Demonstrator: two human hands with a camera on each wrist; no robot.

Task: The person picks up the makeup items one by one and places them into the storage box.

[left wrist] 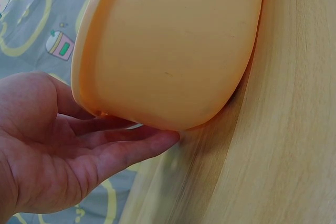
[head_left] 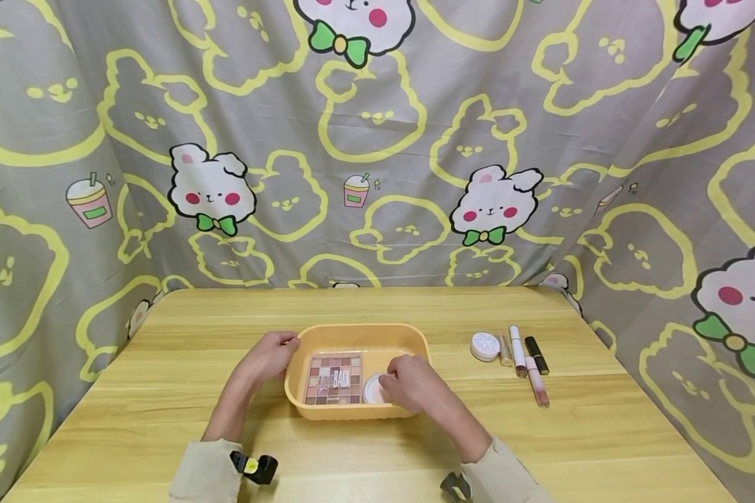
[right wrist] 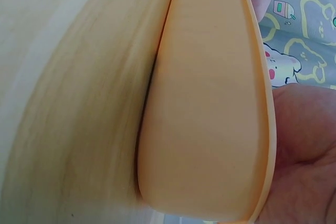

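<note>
A yellow-orange plastic basket (head_left: 365,413) stands on the wooden table in front of me. At its left end my left hand (head_left: 272,356) grips the rim; the left wrist view has the fingers (left wrist: 139,148) along the outer wall. Inside the basket, on the left, lies a square eyeshadow palette (head_left: 333,381) with a grid of pinks and browns. My right hand (head_left: 412,384) reaches over the near right rim and pinches a round white compact (head_left: 372,391) beside the palette, covering part of it. In the right wrist view the basket wall hides its fingertips.
To the right of the basket lie a round white case (head_left: 485,346) with a star pattern, a small clear tube (head_left: 505,349), a white tube (head_left: 517,351), a black tube (head_left: 537,355) and a pink lip gloss tube (head_left: 537,382). A patterned grey curtain (head_left: 409,175) surrounds the table.
</note>
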